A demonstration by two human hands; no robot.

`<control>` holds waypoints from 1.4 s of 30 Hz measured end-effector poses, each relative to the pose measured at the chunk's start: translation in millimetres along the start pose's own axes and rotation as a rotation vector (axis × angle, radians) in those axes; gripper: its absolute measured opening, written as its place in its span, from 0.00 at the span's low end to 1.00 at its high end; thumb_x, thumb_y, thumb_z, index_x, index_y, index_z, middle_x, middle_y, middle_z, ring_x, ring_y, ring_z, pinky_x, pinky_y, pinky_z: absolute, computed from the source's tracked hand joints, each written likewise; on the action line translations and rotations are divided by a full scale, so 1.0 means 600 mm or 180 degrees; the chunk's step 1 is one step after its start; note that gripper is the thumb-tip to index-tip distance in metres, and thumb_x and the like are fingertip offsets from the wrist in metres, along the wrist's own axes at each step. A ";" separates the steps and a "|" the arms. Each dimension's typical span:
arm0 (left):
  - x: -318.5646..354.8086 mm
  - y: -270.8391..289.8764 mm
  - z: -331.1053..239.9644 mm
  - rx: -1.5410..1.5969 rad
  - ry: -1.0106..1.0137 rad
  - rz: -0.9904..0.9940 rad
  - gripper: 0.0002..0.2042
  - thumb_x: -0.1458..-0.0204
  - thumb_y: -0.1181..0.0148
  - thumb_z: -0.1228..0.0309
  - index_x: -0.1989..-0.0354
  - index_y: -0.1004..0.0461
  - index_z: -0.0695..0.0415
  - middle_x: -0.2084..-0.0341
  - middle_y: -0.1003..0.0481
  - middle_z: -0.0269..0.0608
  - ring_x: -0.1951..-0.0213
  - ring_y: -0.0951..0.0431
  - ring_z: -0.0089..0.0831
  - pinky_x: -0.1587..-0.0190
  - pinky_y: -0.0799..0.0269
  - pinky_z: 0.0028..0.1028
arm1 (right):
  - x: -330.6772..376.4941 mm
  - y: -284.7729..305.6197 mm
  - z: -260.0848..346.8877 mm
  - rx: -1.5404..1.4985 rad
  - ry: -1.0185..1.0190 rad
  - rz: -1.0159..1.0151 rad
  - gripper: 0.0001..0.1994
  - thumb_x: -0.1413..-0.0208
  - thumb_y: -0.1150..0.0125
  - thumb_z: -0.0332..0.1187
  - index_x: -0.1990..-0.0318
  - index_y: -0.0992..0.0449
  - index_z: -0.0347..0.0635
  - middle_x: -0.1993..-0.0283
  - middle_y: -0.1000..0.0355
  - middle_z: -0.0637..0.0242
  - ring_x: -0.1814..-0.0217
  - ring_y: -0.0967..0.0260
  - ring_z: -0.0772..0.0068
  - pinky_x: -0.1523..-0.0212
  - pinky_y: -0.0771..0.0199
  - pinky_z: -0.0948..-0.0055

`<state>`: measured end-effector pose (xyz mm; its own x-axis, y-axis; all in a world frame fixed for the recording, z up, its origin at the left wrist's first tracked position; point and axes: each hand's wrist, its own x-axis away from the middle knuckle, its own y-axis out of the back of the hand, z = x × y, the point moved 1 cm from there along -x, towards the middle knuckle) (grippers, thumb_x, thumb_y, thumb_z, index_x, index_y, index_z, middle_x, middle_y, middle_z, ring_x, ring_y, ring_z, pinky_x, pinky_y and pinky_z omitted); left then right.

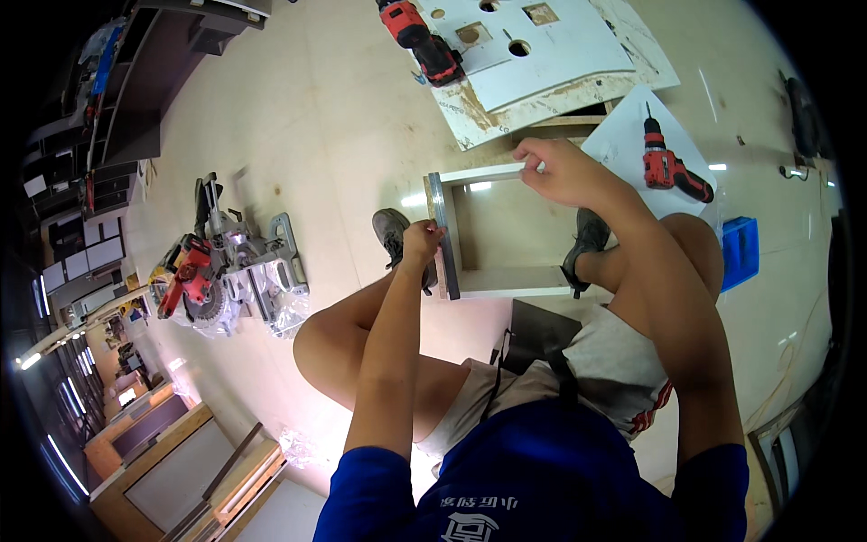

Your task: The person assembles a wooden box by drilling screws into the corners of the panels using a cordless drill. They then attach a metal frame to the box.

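A white rectangular drawer-like frame stands on the floor between my feet. Along its left side run a grey metal strip and a bare wood edge. My left hand is closed at this side, its fingertips pressed against the metal strip. Over the frame's far right corner, my right hand is raised with its fingers curled in toward the thumb. Whatever it may hold is too small to make out. A red and black cordless drill lies on a white board just right of that hand.
Beyond the frame, a white panel with cut-outs carries a second red and black power tool. A mitre saw stands at left. A blue bin sits by my right knee. Wooden panels lean at lower left.
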<state>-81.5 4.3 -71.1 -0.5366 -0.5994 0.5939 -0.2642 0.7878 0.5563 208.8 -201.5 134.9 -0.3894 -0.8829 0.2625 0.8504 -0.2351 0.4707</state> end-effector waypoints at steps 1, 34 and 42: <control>-0.002 0.000 -0.006 -0.0006 -0.0082 -0.0024 0.13 0.48 0.33 0.68 0.78 0.29 0.62 0.85 0.26 0.44 0.83 0.23 0.28 0.78 0.28 0.30 | -0.001 0.006 -0.003 -0.0007 -0.0055 0.0010 0.14 0.45 0.41 0.29 0.53 0.27 0.34 0.66 0.23 0.59 0.71 0.26 0.65 0.68 0.27 0.67; 0.069 -0.025 -0.075 0.4397 0.0595 -0.0095 0.09 0.38 0.42 0.66 0.67 0.33 0.54 0.69 0.25 0.35 0.65 0.20 0.28 0.63 0.17 0.27 | -0.003 -0.043 0.003 0.0898 -0.0431 0.0382 0.21 0.47 0.40 0.41 0.50 0.25 0.37 0.53 0.25 0.44 0.50 0.27 0.44 0.49 0.27 0.57; 0.089 -0.052 -0.132 0.4743 0.0216 -0.0285 0.07 0.37 0.43 0.66 0.60 0.32 0.56 0.67 0.28 0.36 0.65 0.22 0.27 0.62 0.19 0.28 | 0.023 -0.132 -0.091 -0.0582 -0.1217 -0.0104 0.19 0.43 0.39 0.39 0.50 0.27 0.34 0.61 0.22 0.56 0.69 0.22 0.65 0.69 0.22 0.68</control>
<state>-38.4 -63.7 -10.4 -0.4486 -0.6248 0.6391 -0.8700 0.1413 -0.4725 155.5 -217.6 55.2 -0.4910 -0.6676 0.5597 0.8709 -0.3589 0.3358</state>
